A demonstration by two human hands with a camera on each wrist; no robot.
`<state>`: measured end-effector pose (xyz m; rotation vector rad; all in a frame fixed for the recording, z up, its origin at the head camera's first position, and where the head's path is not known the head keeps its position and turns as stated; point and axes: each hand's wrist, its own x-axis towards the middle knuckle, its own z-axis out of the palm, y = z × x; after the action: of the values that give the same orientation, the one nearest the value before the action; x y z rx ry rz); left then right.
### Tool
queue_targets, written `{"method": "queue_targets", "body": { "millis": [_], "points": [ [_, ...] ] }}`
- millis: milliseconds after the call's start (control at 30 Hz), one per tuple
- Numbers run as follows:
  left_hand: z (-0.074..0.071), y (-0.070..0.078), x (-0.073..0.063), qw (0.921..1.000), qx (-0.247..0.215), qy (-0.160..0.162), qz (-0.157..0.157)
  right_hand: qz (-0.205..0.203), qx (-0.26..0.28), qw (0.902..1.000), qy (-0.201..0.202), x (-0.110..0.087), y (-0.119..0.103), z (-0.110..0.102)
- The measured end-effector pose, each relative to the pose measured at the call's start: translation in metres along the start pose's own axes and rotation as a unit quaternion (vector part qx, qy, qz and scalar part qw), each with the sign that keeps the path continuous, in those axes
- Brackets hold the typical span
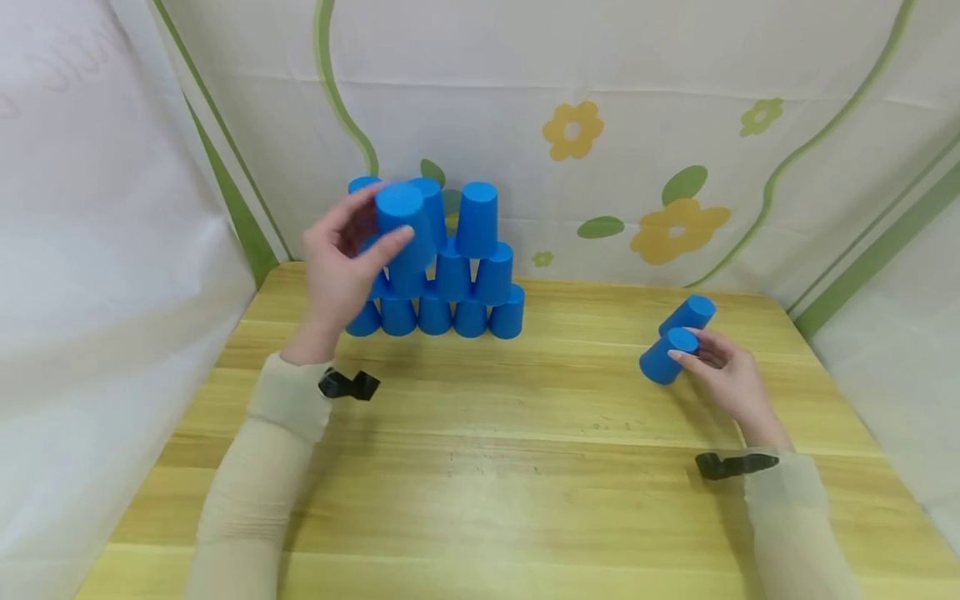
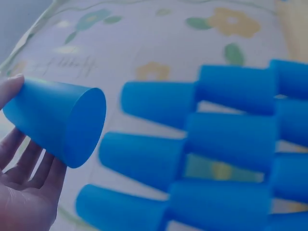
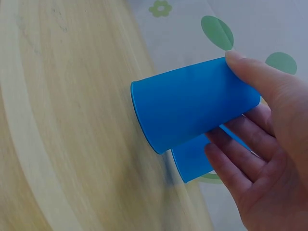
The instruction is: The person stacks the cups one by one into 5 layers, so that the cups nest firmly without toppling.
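My left hand (image 1: 341, 258) grips an upside-down blue cup (image 1: 405, 221) between thumb and fingers, raised in front of a stack of blue cups. The left wrist view shows this held cup (image 2: 53, 118) apart from the stacked cups (image 2: 231, 139), its open rim facing them. At the right of the table my right hand (image 1: 731, 375) pinches a second blue cup (image 1: 663, 357) near its base end. Another blue cup (image 1: 688, 313) stands just behind that one; in the right wrist view this rear cup (image 3: 192, 156) is partly hidden by the held cup (image 3: 187, 103) and the fingers.
The stack has three rows of upside-down cups, with several along the bottom row (image 1: 435, 315) and a cup (image 1: 478, 218) at the top right. It stands near the back edge of the wooden table (image 1: 480, 467). A white flowered curtain (image 1: 487, 108) hangs behind.
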<state>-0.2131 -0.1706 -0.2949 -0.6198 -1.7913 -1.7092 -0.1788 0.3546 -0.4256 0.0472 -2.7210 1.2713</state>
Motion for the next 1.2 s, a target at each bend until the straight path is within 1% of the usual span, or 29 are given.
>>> {"method": "queue_targets", "body": {
  "millis": [33,100,200,300,400,433,500,633,733,800,900,1067,1200],
  "points": [
    [-0.003,0.004,0.006,0.9998,-0.003,0.017,0.0,0.001,-0.001,1.0,-0.001,0.0,0.0,0.0],
    [-0.008,0.01,0.019,0.9987,-0.016,0.046,-0.011,0.003,-0.003,1.0,-0.003,-0.001,-0.001,-0.001],
    [-0.012,0.019,0.034,0.9966,-0.019,0.076,-0.027,0.007,-0.004,1.0,-0.004,-0.001,-0.001,-0.002],
    [-0.011,0.029,0.047,0.995,-0.011,0.092,-0.038,0.011,-0.004,0.9999,-0.005,-0.001,0.001,-0.002],
    [-0.009,0.035,0.057,0.9941,0.007,0.094,-0.055,0.013,-0.005,0.9999,-0.006,-0.001,0.002,-0.002],
    [-0.009,0.034,0.061,0.9938,0.011,0.092,-0.061,0.013,-0.005,0.9999,-0.006,-0.001,0.003,-0.002],
    [-0.01,0.028,0.068,0.9935,0.022,0.087,-0.07,0.014,-0.006,0.9999,-0.006,0.0,0.003,-0.002],
    [-0.014,0.009,0.08,0.9933,0.039,0.071,-0.082,0.016,-0.008,0.9998,-0.008,0.0,0.004,-0.002],
    [-0.016,-0.002,0.086,0.9918,0.054,0.059,-0.1,0.018,-0.008,0.9998,-0.008,0.0,0.003,-0.002],
    [-0.016,-0.006,0.087,0.9898,0.063,0.052,-0.116,0.019,-0.007,0.9998,-0.008,0.0,0.003,-0.002],
    [-0.017,-0.01,0.087,0.9881,0.072,0.045,-0.129,0.025,-0.004,0.9997,-0.006,0.0,0.002,-0.001],
    [-0.016,-0.007,0.085,0.9865,0.083,0.04,-0.136,0.032,0.003,0.9995,-0.007,0.0,0.005,0.001],
    [-0.014,-0.003,0.085,0.9852,0.091,0.035,-0.141,0.032,0.012,0.9994,-0.001,-0.001,0.005,0.001]
  ]
}}
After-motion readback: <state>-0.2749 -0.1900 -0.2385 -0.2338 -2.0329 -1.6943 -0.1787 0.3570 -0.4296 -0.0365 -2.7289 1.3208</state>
